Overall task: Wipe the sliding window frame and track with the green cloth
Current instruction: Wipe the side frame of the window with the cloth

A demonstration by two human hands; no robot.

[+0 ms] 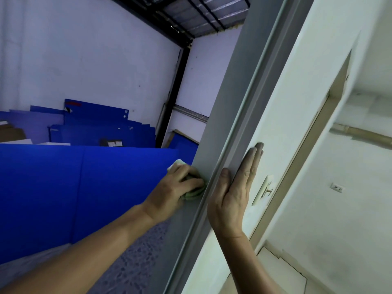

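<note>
A grey sliding window frame (231,107) runs as a slanted upright bar through the middle of the head view. My left hand (174,187) grips a bunched pale green cloth (194,193) and holds it against the frame's left face. Most of the cloth is hidden under my fingers; a pale corner pokes out above the knuckles. My right hand (233,187) lies flat with straight fingers on the white wall (286,102) just right of the frame, thumb against the frame's edge. The track is not visible.
Beyond the window, blue panels (84,187) lean and stack against a white wall under a dark metal roof. On the right are a white light switch (263,190), a wall socket (337,188) and a doorway recess (314,134).
</note>
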